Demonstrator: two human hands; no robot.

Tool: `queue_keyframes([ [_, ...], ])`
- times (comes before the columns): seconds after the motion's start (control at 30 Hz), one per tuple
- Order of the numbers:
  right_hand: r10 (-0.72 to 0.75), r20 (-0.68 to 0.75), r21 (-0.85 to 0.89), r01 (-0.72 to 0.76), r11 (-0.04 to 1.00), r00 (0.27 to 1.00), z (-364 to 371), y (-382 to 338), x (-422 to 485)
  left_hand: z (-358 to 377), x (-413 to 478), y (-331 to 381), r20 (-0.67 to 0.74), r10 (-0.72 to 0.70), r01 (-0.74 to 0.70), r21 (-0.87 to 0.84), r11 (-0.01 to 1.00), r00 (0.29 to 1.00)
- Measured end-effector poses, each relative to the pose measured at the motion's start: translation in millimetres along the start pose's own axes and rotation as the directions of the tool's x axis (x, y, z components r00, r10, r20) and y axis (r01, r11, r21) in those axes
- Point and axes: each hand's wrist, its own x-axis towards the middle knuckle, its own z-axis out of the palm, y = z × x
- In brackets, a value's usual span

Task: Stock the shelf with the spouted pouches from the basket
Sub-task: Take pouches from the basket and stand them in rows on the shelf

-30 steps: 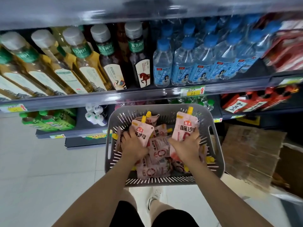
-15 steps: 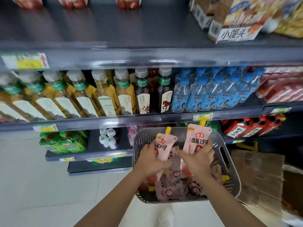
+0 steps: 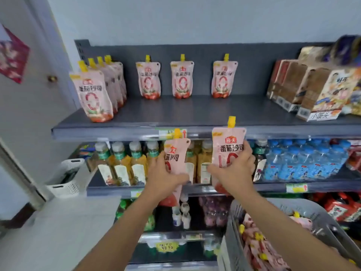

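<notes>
Left hand [image 3: 166, 178] grips one pouch [image 3: 174, 163], right hand [image 3: 230, 173] another pouch [image 3: 227, 151]; both upright, raised below top shelf [image 3: 195, 112]. Basket [image 3: 322, 218] near right, more inside. Risks: soft pouches toppling, knocking far standing pouches [image 3: 181, 79]; left grip looks low, though blurred, so may slip.

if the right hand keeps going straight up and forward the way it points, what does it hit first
Probably the front edge of the top shelf: the yellow spout of the pouch in the right hand already overlaps it. Depth is unclear; it might clear the lip onto bare shelf.
</notes>
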Motion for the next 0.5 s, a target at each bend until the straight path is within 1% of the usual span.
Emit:
queue_keyframes([
  [0.13, -0.084, -0.014, 0.086, 0.085, 0.993, 0.996, 26.3, -64.3, 1.1, -66.6, 12.5, 22.7, -0.133, 0.092, -0.086, 0.05, 0.995, 0.987],
  [0.23, -0.133, -0.015, 0.09, 0.134, 0.987, 0.991, 41.6, -103.0, 6.4, -99.4, 26.2, 39.2, -0.195, 0.158, -0.149, 0.059, 0.987, 0.968],
  [0.33, -0.169, -0.035, 0.065, 0.171, 0.983, 0.985, 55.0, -131.6, 17.1, -119.5, 47.1, 53.0, -0.272, 0.219, -0.193, 0.119, 0.974, 0.937],
  [0.43, -0.173, -0.063, 0.058, 0.177, 0.983, 0.983, 66.8, -151.1, 33.2, -129.4, 75.3, 62.5, -0.31, 0.24, -0.2, 0.157, 0.967, 0.92],
  [0.5, -0.168, -0.068, 0.071, 0.172, 0.982, 0.983, 73.7, -159.6, 47.8, -131.0, 98.8, 66.6, -0.349, 0.261, -0.193, 0.217, 0.957, 0.9],
])
